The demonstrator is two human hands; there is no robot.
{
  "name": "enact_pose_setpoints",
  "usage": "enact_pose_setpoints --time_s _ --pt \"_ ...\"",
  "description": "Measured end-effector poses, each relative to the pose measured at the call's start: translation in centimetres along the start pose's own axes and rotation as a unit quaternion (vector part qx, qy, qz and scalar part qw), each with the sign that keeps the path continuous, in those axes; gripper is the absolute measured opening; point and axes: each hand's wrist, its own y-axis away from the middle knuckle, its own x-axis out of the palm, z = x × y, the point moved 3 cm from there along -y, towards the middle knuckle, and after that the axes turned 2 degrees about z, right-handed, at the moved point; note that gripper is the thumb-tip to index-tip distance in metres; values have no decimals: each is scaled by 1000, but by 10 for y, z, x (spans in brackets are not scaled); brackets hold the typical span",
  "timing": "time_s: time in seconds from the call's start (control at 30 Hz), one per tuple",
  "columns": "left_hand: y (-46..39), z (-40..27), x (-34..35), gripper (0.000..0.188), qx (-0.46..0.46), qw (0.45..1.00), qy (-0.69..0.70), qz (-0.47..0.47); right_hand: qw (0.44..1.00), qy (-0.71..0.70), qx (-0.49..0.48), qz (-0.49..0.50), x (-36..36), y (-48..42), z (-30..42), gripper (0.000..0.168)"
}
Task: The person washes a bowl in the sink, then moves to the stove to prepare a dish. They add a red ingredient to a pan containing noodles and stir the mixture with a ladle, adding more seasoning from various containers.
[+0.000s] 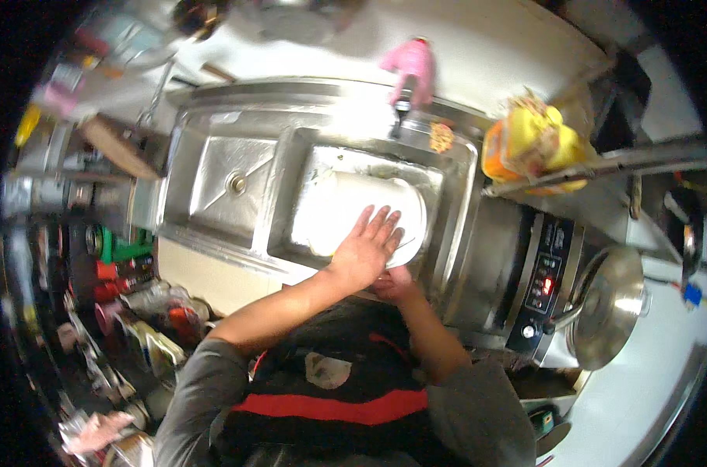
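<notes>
White dishes, blurred by glare, lie in the right basin of a stainless steel double sink. My left hand rests with spread fingers on a white plate at the right of these dishes. Below it, my right hand grips the plate's near edge from underneath. Small green scraps dot the basin around the dishes. The left basin shows its bare bottom and drain.
A pink rubber glove hangs over the faucet. A yellowish scrubber sits on the sink's back right corner. Yellow-and-orange bags stand to the right. Further right is an induction cooker panel beside a large metal lid.
</notes>
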Motion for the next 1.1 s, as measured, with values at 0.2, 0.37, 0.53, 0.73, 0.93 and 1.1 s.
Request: enact_pose_setpoints --time_s 0.2,0.37,0.53,0.73,0.93,1.1 --pt "99 69 -25 50 -109 988 18 -103 996 46 20 -67 29 -60 -59 35" --pt "158 28 -2 55 -100 986 56 -125 980 145 -60 -121 -20 14 -10 32" --pt "295 1 57 50 -41 880 473 -22 883 347 -171 -264 40 86 -20 30" --pt "574 52 199 46 -389 599 693 -95 732 546 -282 -293 168 21 -142 42" --pt "764 94 179 43 -521 264 764 -274 617 758 -165 -133 260 -133 -316 39" --pt "801 154 144 47 -447 168 788 -388 444 895 20 39 299 -253 -487 32"
